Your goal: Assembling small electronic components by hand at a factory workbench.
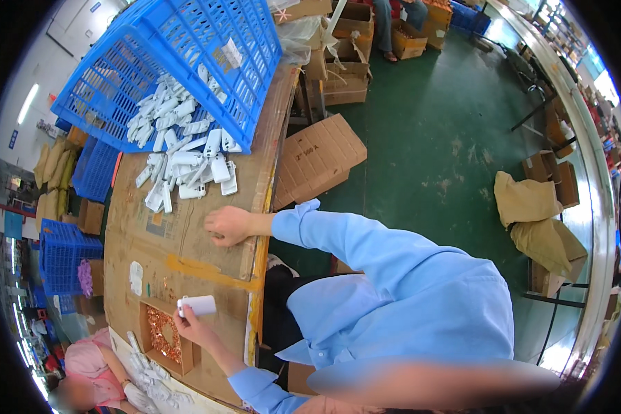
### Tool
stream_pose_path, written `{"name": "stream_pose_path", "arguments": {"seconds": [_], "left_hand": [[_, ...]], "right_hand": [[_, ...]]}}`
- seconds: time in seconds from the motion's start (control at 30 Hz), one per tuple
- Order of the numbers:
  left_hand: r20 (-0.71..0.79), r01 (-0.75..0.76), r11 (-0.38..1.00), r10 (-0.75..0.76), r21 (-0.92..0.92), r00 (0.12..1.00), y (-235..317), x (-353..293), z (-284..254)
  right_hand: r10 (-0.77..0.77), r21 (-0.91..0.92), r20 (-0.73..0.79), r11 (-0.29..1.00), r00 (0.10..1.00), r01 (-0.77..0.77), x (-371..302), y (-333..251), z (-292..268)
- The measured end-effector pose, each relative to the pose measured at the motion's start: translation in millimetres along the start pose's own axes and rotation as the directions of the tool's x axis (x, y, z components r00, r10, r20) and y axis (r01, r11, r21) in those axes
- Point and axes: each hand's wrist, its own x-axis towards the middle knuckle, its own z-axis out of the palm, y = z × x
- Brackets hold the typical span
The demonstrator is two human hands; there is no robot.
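My left hand [194, 327] pinches a small white plastic casing [197, 306], rounded and oblong, just above an open cardboard box [188, 355] of small shiny copper-coloured parts [160, 330]. Farther up the picture, my right hand [229, 225] rests on the cardboard-covered table [134, 238] with its fingers curled. Whatever those fingers may hold is hidden. Close to it lies a heap of white casings [186, 168], spilling from a tipped blue plastic crate [252, 76]. A flat white piece [136, 278] lies alone near the box.
At lower left a person in pink [93, 362] has a gloved hand near more white pieces [155, 383]. A brown carton [321, 160] leans beside the table edge. Blue crates [69, 252] stand beyond the table. Sacks [535, 214] and cartons are at right on the green floor.
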Motion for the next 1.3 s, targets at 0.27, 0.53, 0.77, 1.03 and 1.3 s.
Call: {"name": "stream_pose_path", "arguments": {"seconds": [0.27,0.53,0.77,1.03,1.3], "left_hand": [[0.077,0.224,0.329,-0.404,-0.917,0.911,-74.1,-49.2,-47.6],[-0.183,0.114,0.434,-0.586,-0.894,0.790,-55.3,-93.8,-21.8],[-0.477,-0.084,0.638,-0.475,-0.765,0.739,-77.4,-98.7,-75.1],[-0.466,0.097,0.927,-0.270,-0.361,0.843,-82.0,-95.6,-117.5],[-0.556,0.167,0.984,-0.177,-0.069,0.812,-110.4,-89.5,-107.0]], "right_hand": [[0.123,-0.083,0.087,0.990,0.989,-0.116,-1.9,-7.8,-4.3],[0.033,-0.013,0.043,0.999,0.999,-0.032,3.7,-10.6,-13.8],[-0.008,-0.048,0.075,0.999,0.997,0.012,4.1,-11.3,-12.6],[-0.033,-0.060,0.094,0.997,0.995,0.039,3.3,-16.3,-8.7],[-0.217,0.156,0.092,0.967,0.972,0.201,62.0,-100.8,32.6]]}}
